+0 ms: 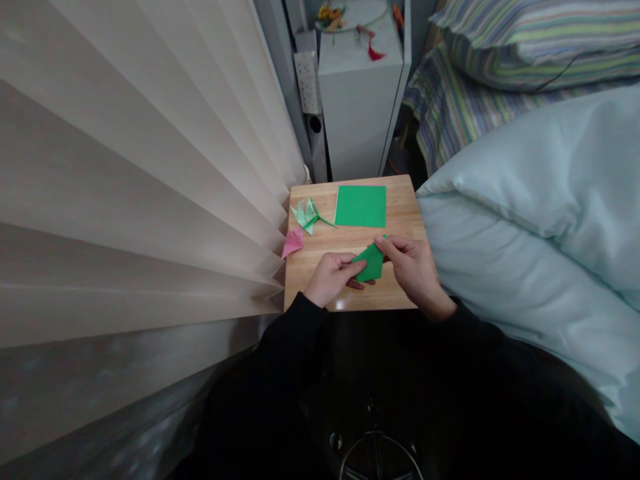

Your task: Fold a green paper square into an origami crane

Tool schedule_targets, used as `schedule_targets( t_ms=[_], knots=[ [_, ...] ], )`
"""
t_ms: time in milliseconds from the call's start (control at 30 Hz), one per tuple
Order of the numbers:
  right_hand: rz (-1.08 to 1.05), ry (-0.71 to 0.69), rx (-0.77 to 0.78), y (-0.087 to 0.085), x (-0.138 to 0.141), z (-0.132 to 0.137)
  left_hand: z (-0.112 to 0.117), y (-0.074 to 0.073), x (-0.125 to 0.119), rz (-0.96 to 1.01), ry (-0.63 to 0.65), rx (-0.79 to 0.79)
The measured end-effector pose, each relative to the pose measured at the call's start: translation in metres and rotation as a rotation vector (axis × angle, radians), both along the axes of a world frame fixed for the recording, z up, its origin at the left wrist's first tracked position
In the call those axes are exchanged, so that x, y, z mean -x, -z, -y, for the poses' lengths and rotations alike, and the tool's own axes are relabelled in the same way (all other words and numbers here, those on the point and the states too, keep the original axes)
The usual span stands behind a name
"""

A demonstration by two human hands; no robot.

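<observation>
This is a bedroom in a home. A bed fills the right side, with a pale blue padded duvet (550, 200), a pillow in green, blue and pink stripes (540, 40) and a matching striped sheet (450, 107) beneath it. A cream pleated fabric curtain (125, 167) hangs along the left. Between curtain and bed stands a narrow white bedside cabinet (360, 113) with small trinkets on top, and a white multi-socket power strip (309, 83) is propped just beside it. A small light-wood counter (405, 213) is squeezed in beside the bed. It carries pale green folded paper figures (307, 217), a flat green square paper sheet (361, 206) and a folded dark-green paper piece (371, 263).
</observation>
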State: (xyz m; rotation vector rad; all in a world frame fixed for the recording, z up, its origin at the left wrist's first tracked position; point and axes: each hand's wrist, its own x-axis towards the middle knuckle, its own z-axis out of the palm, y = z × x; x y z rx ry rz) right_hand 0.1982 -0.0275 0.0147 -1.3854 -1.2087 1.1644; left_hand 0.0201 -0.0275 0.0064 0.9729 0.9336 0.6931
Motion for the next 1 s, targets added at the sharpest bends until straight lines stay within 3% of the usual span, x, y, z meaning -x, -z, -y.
schedule_targets(
  t_ms=[100, 333, 567, 733, 1000],
  knots=[
    [-0.042, -0.002, 0.025, 0.004, 0.0, -0.003, 0.001, 0.003, -0.001, -0.008, 0.039, 0.042],
    [-0.029, -0.023, -0.021, 0.007, 0.0, -0.005, -0.003, 0.011, -0.004, 0.049, -0.134, 0.013],
    [-0.055, 0.01, -0.111, 0.0, 0.0, -0.002, -0.003, 0.012, -0.004, 0.082, -0.171, 0.004],
    [0.124, -0.021, -0.177, -0.001, -0.001, -0.001, -0.001, 0.009, -0.007, 0.078, -0.17, 0.013],
    [0.268, -0.166, -0.322, -0.006, -0.005, 0.002, -0.001, 0.005, -0.009, 0.162, -0.305, 0.07]
  ],
)
